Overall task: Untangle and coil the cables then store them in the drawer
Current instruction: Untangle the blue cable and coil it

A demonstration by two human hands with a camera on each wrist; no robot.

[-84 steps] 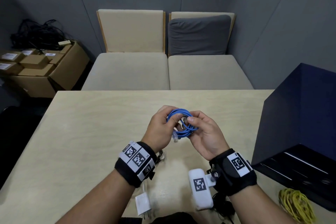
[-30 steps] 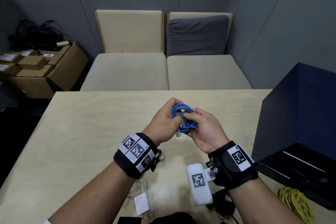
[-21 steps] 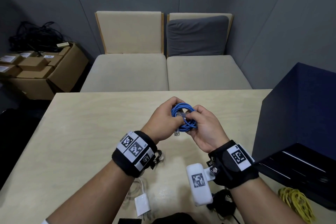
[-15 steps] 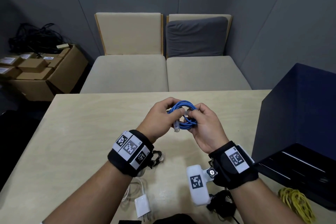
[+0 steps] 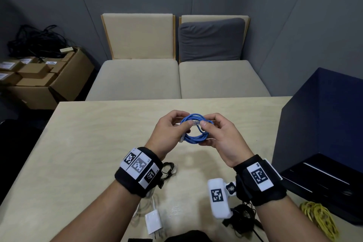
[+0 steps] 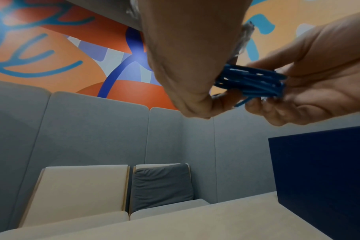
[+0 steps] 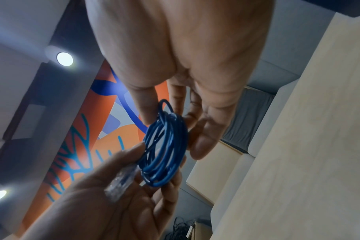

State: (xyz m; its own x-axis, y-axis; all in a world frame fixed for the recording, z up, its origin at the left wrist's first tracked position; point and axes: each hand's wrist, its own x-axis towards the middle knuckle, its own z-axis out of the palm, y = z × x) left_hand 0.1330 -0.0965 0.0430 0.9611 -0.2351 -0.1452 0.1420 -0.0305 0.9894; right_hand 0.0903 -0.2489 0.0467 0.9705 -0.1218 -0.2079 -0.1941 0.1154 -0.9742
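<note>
A blue network cable (image 5: 195, 130) wound into a small coil hangs above the table between both hands. My left hand (image 5: 172, 129) pinches the coil's left side, thumb on top. My right hand (image 5: 218, 133) pinches the right side. A clear plug (image 5: 196, 123) lies across the top of the coil between the two thumbs; a second clear plug (image 5: 181, 140) sticks out at the lower left. The coil (image 6: 251, 82) shows edge-on in the left wrist view and as a ring (image 7: 164, 146) with a clear plug (image 7: 121, 181) in the right wrist view. The open dark drawer (image 5: 322, 179) is at the right.
On the table (image 5: 78, 153) near me lie a white charger (image 5: 154, 224) with its cord, a black cable bundle (image 5: 241, 220) and another black cable (image 5: 167, 171). A yellow cable (image 5: 318, 220) lies at the right front by the navy cabinet (image 5: 324, 120). Sofa seats (image 5: 176, 78) stand behind.
Both hands have turned the blue coil flatter and spread slightly apart. One clear plug now lies across the coil's top between the thumbs.
</note>
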